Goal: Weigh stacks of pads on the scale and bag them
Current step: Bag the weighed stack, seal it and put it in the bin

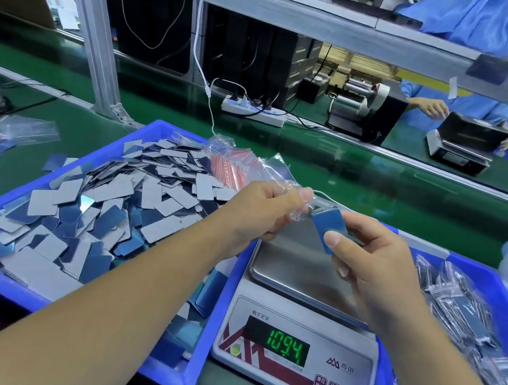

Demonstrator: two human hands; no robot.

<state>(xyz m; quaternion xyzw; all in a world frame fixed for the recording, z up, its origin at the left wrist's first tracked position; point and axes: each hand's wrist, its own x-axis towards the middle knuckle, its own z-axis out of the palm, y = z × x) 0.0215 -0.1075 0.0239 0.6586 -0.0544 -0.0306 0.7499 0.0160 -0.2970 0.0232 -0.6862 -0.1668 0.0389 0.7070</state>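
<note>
Head view shows the left hand (pixel 263 212) pinching a clear zip bag (pixel 300 204) while the right hand (pixel 366 252) grips a blue rectangular pad stack (pixel 327 229) above the steel-topped scale (pixel 301 292); spread the mouth wide first.

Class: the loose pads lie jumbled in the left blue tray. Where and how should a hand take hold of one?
Choose a top pad in the left blue tray, tilted on its neighbours. Come from above and pinch its two long edges: it is flat and thin, and the raised edge probably leaves room for fingertips.
</note>
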